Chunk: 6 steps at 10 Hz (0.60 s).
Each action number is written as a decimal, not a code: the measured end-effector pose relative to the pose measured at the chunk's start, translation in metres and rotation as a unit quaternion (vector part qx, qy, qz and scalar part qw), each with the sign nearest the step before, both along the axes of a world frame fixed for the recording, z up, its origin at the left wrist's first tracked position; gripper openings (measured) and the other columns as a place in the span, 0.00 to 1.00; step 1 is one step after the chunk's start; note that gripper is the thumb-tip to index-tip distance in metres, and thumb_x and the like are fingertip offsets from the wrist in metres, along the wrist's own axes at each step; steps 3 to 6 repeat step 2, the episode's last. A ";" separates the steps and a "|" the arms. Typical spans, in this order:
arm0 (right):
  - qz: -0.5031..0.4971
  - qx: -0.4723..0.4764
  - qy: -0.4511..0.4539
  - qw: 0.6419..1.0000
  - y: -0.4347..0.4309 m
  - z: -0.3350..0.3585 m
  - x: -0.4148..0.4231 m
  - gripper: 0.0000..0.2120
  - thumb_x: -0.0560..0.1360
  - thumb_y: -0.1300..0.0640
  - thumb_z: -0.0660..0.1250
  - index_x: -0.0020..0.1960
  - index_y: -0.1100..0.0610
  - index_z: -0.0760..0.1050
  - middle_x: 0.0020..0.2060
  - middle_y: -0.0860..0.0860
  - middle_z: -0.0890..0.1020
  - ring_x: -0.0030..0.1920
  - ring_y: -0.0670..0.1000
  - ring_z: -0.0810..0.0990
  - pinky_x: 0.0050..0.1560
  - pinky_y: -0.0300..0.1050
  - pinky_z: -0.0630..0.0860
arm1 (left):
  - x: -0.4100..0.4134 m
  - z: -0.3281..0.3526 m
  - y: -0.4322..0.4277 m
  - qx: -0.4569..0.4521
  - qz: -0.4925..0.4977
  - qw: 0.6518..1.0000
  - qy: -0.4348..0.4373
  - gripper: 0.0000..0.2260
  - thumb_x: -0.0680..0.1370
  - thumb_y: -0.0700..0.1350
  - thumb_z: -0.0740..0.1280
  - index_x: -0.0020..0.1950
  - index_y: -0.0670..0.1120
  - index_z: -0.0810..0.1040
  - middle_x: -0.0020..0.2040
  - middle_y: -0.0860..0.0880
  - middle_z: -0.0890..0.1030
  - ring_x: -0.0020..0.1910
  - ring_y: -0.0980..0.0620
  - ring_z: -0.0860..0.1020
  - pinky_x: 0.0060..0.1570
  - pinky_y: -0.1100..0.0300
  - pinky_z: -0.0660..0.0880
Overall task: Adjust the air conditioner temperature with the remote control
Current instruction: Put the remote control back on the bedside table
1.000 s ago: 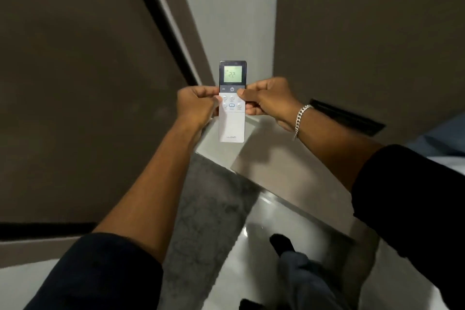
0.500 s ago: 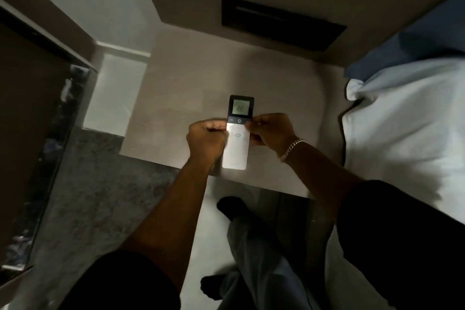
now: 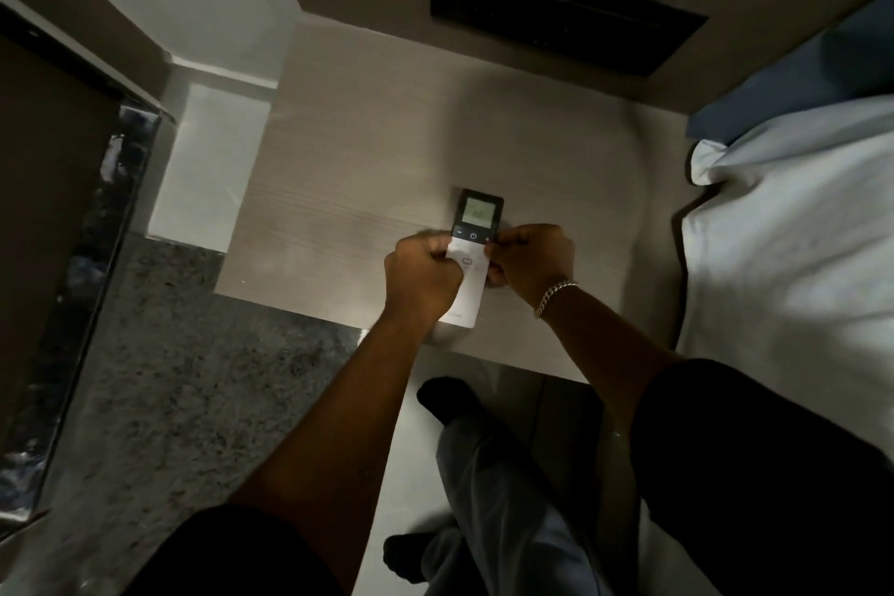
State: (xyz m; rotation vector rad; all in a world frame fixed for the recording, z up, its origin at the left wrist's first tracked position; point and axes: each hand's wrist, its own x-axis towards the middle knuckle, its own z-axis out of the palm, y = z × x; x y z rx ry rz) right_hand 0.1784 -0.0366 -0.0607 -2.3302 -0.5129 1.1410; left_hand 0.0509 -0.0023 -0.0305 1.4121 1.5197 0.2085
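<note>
**Remote control held in both hands above the bedside surface**

While the camera looks steeply down, the white remote control point(image 3: 468, 278) sits between two hands over the pale wood-grain surface point(image 3: 367, 169), its dark upper end with the lit display point(image 3: 477, 212) pointing away from the person. The digits on the display are too blurred to read. The left hand point(image 3: 422, 277) is curled closed on the remote's left edge, its thumb lying across the button area. The right hand point(image 3: 531, 260) is closed on the right edge, fingertips at the row just under the screen; a chain bracelet point(image 3: 555, 296) circles that wrist. Whether the remote's lower end touches the surface cannot be told. A black rectangular panel point(image 3: 561, 10) is set in the wall beyond the surface. A bed with white sheets point(image 3: 793, 237) lies just to the right. Grey speckled carpet point(image 3: 184, 368) covers the floor at the left, and the person's dark-socked foot point(image 3: 442, 394) shows below the surface edge.
</note>
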 end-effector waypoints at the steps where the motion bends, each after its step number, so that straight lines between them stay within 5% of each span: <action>1: 0.030 -0.006 -0.061 0.998 0.007 0.013 -0.003 0.02 0.70 0.62 0.71 0.42 0.61 0.82 0.44 0.58 0.86 0.44 0.56 0.85 0.45 0.48 0.83 | -0.017 0.025 0.006 -0.008 0.000 1.000 -0.012 0.14 0.76 0.38 0.66 0.61 0.44 0.80 0.60 0.45 0.83 0.57 0.48 0.80 0.47 0.74 0.71; 2: 0.095 0.036 -0.138 0.985 0.012 0.038 -0.023 0.07 0.70 0.59 0.69 0.45 0.62 0.81 0.46 0.60 0.85 0.48 0.59 0.83 0.45 0.48 0.81 | -0.041 0.050 0.007 0.042 0.042 0.998 -0.008 0.16 0.77 0.39 0.66 0.65 0.42 0.77 0.62 0.44 0.81 0.59 0.51 0.78 0.49 0.78 0.67; 6: 0.095 0.036 -0.138 0.985 0.012 0.038 -0.023 0.07 0.70 0.59 0.69 0.45 0.62 0.81 0.46 0.60 0.85 0.48 0.59 0.83 0.45 0.48 0.81 | -0.041 0.050 0.007 0.042 0.042 0.998 -0.008 0.16 0.77 0.39 0.66 0.65 0.42 0.77 0.62 0.44 0.81 0.59 0.51 0.78 0.49 0.78 0.67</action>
